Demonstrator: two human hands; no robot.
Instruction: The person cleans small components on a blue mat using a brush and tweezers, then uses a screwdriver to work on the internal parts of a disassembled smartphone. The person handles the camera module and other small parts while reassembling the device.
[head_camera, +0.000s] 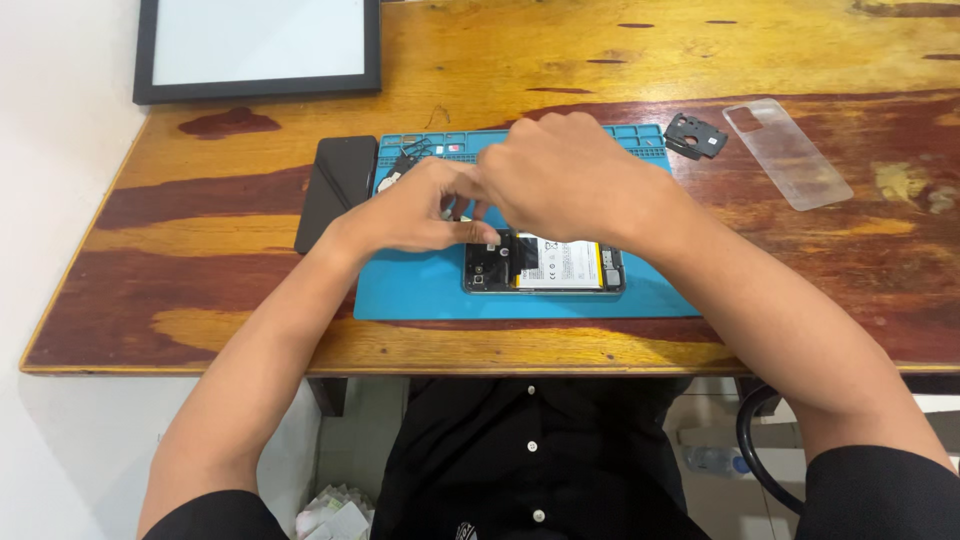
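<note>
Two hands over opened phone (545, 265) at mat (420, 290) centre | my left hand (420, 210) pinched, fingertips on phone's 9 o'clock end | my right hand (560, 180) curled, grip contents unclear | clear case (790, 155) at 2 o'clock on table (200, 290).

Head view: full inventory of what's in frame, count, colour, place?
table: 1, brown and yellow wood, fills the view
mat: 1, blue, centre of table
opened phone: 1, black with white battery, on mat, under the hands
back panel: 1, black, on table, left of mat
small parts: a few, dark, in the mat's top-left trays
plastic cover: 1, black, on table, right of mat
clear case: 1, transparent, far right on table
frame: 1, black rim with white face, top left
cable: 1, black, below table edge, right
left hand: 1, over the phone's left end, fingers pinched
right hand: 1, above the phone, meeting the left hand
</note>
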